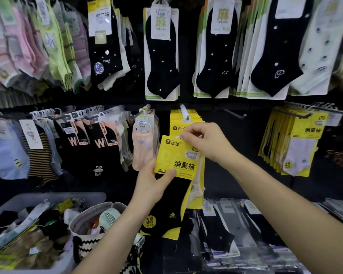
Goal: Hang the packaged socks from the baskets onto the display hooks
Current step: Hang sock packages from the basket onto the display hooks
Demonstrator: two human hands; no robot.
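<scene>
— Where is the sock package (177, 155)?
— In front of the yellow packs (178, 120) that hang on the display hook (184, 112), a little lower.
— And the hands?
— The left hand (152, 187) grips its lower edge, thumb on the front. The right hand (208, 143) pinches its top edge with curled fingers.
— The basket (53, 196)?
— Low on the left, holding more socks.

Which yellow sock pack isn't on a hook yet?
The black-sock pack gripped by the left hand and right hand; the middle stack and right stack hang from hooks.
</scene>
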